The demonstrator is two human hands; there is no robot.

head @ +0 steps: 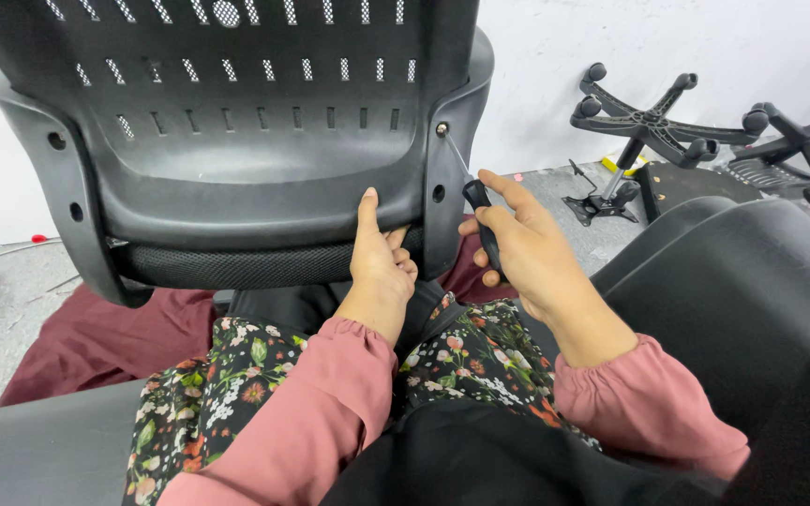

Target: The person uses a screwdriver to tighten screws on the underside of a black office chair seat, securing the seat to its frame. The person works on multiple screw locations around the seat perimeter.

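A person seated on the floor fits a black plastic chair back (236, 141), which stands upright across the lap. The right hand (527, 248) has its fingers (508, 192) clamped on the black handle of a screwdriver (480, 220), whose thin shaft slants up and left from the fingers to a screw (442, 129) in the right side bracket of the chair back. The left hand (382, 258) steadies the lower edge of the back, thumb pressed flat against the shell and fingers curled together under the rim, just left of the tool. The step in hand looks to be driving that upper screw; a 2nd hole (437, 194) sits empty just below it, near the right fingers. The next move likely calls for keeping the tip square in the screw head while the other hand stops the back from tipping. Well beyond the right fingers, 2 star-shaped chair bases (658, 122) lie upturned on the grey floor (11, 319).
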